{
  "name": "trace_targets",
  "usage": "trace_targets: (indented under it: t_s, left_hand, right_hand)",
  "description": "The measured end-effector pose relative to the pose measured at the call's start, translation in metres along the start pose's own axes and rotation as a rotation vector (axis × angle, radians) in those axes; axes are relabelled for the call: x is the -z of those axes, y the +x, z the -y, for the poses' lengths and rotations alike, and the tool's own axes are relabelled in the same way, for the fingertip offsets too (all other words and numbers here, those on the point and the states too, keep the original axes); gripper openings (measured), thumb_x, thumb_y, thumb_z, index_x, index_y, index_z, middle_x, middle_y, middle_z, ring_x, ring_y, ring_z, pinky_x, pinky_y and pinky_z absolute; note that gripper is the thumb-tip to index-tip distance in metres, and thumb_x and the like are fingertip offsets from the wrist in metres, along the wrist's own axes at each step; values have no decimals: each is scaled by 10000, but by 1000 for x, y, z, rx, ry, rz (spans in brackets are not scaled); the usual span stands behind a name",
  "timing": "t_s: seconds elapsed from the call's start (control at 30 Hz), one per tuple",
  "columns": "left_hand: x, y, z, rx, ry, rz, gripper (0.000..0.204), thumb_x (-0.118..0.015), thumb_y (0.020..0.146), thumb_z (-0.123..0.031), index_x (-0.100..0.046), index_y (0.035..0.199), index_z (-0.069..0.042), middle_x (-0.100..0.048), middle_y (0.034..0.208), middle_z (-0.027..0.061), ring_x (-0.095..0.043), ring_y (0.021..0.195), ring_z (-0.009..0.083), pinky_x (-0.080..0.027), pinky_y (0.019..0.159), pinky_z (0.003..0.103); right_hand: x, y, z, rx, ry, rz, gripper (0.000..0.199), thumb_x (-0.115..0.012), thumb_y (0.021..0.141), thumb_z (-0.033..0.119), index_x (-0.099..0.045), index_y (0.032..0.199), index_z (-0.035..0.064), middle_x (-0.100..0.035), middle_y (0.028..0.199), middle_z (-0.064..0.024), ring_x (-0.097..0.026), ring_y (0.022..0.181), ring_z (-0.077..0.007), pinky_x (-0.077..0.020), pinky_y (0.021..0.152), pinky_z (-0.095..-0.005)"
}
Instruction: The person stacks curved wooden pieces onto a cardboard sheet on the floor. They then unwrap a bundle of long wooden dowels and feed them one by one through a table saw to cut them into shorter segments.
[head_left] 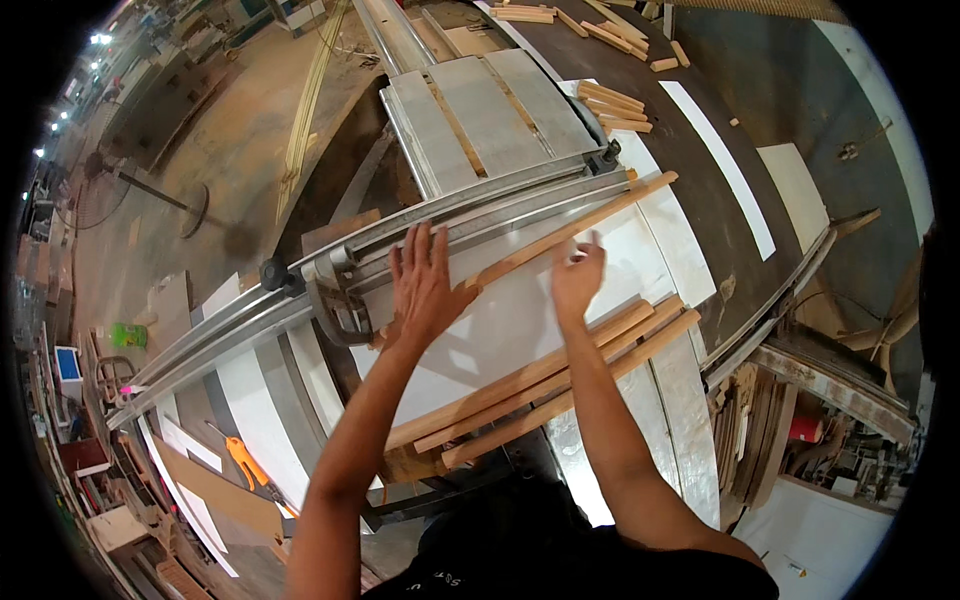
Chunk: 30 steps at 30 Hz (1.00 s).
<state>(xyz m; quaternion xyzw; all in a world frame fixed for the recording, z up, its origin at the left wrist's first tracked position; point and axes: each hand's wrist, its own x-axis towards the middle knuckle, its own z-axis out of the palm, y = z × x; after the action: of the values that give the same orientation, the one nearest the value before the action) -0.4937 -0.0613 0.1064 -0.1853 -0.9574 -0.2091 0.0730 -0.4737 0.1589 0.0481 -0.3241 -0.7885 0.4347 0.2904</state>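
Note:
My left hand [428, 290] lies with fingers spread toward the metal fence [480, 220]. Its thumb side touches a long wooden strip [560, 240] that runs at a slant just in front of the fence. Partly under the left hand, the strip's near-left end shows by a metal C-shaped clamp [335, 300]. Over the white board [640, 255], my right hand [578, 280] hovers close to the strip with fingers loosely curled and a gap at the thumb. Nothing shows in it. Several wooden strips [545, 385] lie side by side along the near edge, partly behind my right forearm.
Beyond the fence stands a grey slotted metal table [490, 120]. More short wood pieces [610, 105] lie on the dark surface at the far right. At the left, an orange-handled air blow gun [243, 460] rests on boards. A standing fan [190, 208] is farther left.

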Motion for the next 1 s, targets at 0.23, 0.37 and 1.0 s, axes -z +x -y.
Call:
trace_targets:
  t_s: [0.23, 0.37, 1.0]
  left_hand:
    - [-49, 30, -4, -162, 15, 115, 1049, -811, 692, -540, -350, 1503, -60, -283, 1563, 207, -218, 1478, 361, -156, 1157, 645]
    - [-49, 22, -1, -134, 73, 26, 920, -789, 752, -451, -381, 1470, -45, -374, 1479, 195, -311, 1414, 348, -203, 1127, 658]
    - [-71, 56, -6, -109, 202, -34, 853, -745, 723, -597, -504, 1316, -33, -511, 1250, 109, -464, 1206, 275, -342, 994, 507]
  right_hand:
    - [-28, 117, -114, -108, 34, 78, 379, -697, 872, 198, -598, 1111, -79, -650, 631, -143, -614, 450, -200, -510, 386, -330]
    - [-28, 110, -67, -193, 49, 106, 285, -671, 899, 209, -631, 844, -67, -621, 557, -142, -593, 418, -200, -461, 346, -320]
    - [-42, 90, -42, -291, 263, 82, 167, -602, 940, 132, -629, 958, -31, -645, 654, -162, -636, 482, -221, -503, 367, -323]
